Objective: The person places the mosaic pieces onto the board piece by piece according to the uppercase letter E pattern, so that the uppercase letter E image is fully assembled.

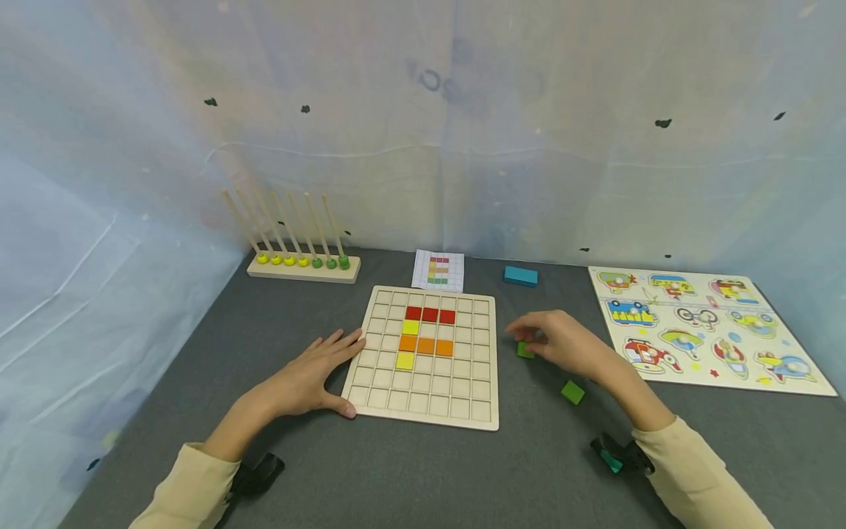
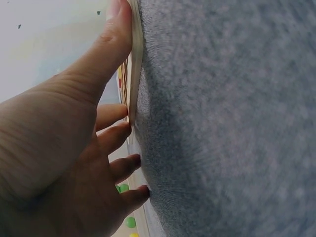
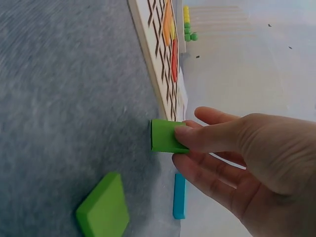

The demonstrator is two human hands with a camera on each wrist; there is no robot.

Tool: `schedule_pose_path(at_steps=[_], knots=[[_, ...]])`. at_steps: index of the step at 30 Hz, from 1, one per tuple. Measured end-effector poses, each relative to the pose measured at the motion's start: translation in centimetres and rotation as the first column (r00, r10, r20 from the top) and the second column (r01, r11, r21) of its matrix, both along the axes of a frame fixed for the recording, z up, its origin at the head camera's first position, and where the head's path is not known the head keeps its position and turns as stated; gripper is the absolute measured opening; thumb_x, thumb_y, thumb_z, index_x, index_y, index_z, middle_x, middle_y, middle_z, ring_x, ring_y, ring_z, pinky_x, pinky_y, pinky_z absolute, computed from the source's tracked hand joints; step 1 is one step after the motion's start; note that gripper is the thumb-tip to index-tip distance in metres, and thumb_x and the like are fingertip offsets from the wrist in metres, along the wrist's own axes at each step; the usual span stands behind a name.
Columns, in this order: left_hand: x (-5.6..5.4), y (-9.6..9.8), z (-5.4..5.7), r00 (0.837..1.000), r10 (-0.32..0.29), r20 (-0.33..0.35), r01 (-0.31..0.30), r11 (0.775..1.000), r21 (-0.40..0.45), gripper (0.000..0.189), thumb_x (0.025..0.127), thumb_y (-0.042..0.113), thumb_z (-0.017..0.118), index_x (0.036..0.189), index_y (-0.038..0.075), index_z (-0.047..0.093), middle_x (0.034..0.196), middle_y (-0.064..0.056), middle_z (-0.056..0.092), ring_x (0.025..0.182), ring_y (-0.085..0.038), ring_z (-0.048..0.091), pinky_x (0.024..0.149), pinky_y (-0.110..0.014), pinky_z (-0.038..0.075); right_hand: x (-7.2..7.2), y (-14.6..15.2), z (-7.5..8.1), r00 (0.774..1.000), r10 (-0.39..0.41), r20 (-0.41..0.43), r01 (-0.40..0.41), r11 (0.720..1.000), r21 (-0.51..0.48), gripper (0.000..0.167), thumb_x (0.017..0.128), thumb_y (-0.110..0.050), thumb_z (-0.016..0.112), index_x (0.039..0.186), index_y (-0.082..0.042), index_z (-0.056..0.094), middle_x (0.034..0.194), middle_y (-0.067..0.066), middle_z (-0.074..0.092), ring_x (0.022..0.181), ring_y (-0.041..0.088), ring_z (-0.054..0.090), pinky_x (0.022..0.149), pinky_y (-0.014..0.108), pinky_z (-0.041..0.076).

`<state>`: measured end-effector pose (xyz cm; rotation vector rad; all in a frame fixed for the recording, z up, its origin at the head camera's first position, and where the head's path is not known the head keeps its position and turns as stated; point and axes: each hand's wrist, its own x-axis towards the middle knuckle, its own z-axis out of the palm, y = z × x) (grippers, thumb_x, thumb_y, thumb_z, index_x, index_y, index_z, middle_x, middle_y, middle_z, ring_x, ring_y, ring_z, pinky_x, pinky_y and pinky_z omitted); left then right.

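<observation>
On the dark tabletop lies a wooden grid board point(image 1: 423, 397) with red, yellow and orange square tiles in several cells. My left hand point(image 1: 307, 376) rests at the board's left side, fingers spread, with thumb and forefinger touching its edge. To the right of the board, my right hand point(image 1: 562, 342) pinches a green square tile point(image 3: 165, 136), its thumb on the tile's face. A second green tile point(image 1: 572, 392) lies on the table nearer the body. Behind the board is a printed pattern card point(image 1: 438, 271) with red, yellow, orange and green squares.
A wooden peg stand point(image 1: 304, 270) with yellow and green beads stands at the back left. A blue block point(image 1: 521, 276) lies behind the right hand. A picture puzzle board point(image 1: 707, 327) with vehicles lies at the right. A pale sheet point(image 1: 502, 147) hangs behind the table.
</observation>
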<state>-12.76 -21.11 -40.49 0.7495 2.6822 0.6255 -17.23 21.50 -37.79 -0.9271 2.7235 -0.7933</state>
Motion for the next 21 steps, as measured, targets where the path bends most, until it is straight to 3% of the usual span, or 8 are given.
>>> schedule_pose_path(at_steps=[15, 21], knots=[[0.0, -0.1, -0.1, 1.000, -0.001, -0.013, 0.001, 1.000, 0.000, 0.114, 0.066, 0.057, 0.080, 0.155, 0.006, 0.029, 0.161, -0.014, 0.020, 0.147, -0.043, 0.014, 0.115, -0.063, 0.012, -0.3, -3.5, 0.5, 0.994, 0.108, -0.025, -0.109, 0.992, -0.059, 0.034, 0.085, 0.005, 0.070, 0.118, -0.001, 0.068, 0.100, 0.007, 0.070, 0.091, 0.018, 0.065, 0.076, 0.031, 0.056], [0.1, -0.1, -0.1, 1.000, -0.004, -0.002, 0.004, 1.000, 0.009, 0.113, 0.067, 0.056, 0.080, 0.155, 0.007, 0.028, 0.162, -0.013, 0.019, 0.147, -0.042, 0.013, 0.116, -0.063, 0.011, -0.3, -5.4, 0.6, 0.993, 0.117, -0.020, -0.118, 0.991, -0.058, 0.033, 0.086, 0.003, 0.071, 0.118, -0.003, 0.069, 0.100, 0.004, 0.070, 0.090, 0.016, 0.064, 0.075, 0.030, 0.056]])
